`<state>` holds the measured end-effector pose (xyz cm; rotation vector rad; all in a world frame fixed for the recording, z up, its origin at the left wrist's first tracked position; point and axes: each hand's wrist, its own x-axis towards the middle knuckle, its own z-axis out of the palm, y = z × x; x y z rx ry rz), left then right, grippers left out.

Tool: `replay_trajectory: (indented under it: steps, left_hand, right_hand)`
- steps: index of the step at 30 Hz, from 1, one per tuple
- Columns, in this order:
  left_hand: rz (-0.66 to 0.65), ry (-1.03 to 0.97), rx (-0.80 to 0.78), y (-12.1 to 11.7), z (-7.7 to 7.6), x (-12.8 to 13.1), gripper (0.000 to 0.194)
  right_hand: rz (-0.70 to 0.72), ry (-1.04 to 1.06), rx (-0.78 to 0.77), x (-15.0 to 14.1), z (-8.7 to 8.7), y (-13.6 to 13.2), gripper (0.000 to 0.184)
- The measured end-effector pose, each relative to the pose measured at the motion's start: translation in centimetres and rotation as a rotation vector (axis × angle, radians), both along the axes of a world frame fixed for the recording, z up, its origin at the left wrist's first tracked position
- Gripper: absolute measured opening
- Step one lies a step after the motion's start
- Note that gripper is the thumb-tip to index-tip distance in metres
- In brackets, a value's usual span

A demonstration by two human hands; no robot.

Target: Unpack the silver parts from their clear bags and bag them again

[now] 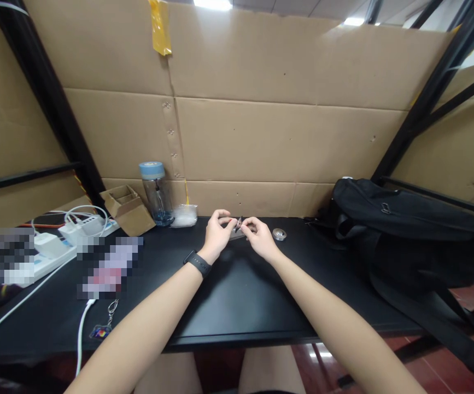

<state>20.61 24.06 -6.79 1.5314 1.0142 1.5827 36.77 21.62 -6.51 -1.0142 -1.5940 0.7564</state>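
Observation:
My left hand (218, 231), with a black watch band (198, 264) on the wrist, pinches a small dark, thin-edged object (239, 223) between thumb and fingers. A bit of red shows by the thumb tip. My right hand (258, 235) closes on the same small object from the other side. Its exact kind is too small to tell. Under the fingertips lies a flat greyish piece (237, 236), partly covered by the hands. Just right of my right hand, a small roll of tape (279, 235) rests on the black table (245, 295).
Toward the back left stand a bottle with a blue lid (153, 191), a clear plastic packet (185, 215) and an open cardboard box (129, 210). White power strips (56, 251), cables and a keychain (101, 330) lie left. A black backpack (409, 235) fills the right side.

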Motion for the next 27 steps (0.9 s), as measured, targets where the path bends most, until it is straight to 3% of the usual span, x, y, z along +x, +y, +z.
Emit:
replay_trajectory:
  steps: [5, 9, 16, 21, 25, 27]
  left_hand:
    - [0.016, 0.070, 0.000, 0.0, -0.1, -0.3, 0.029]
    - [0.090, 0.262, 0.017, -0.3, 0.4, -0.8, 0.023]
    - [0.153, 0.541, 0.071, -1.5, 1.8, -0.7, 0.009]
    - [0.106, 0.801, 0.157, -1.5, 2.1, -1.3, 0.013]
    - [0.058, 1.055, 0.205, -0.8, 1.2, -2.6, 0.031]
    - [0.038, 1.137, 0.186, -0.3, 0.7, -3.2, 0.036]
  right_hand:
    - [0.090, 0.272, -0.095, -0.5, -0.2, -0.3, 0.034]
    - [0.126, 0.409, -0.185, -0.5, 0.3, -0.6, 0.039]
    - [0.183, 0.477, -0.308, 0.4, 0.9, -0.7, 0.049]
    - [0.139, 0.334, -0.277, 0.8, 0.5, -0.3, 0.061]
    - [0.063, 0.070, -0.160, 2.1, 0.9, 0.3, 0.058]
    - [0.105, -0.066, -0.123, 3.1, 1.5, 0.3, 0.054]
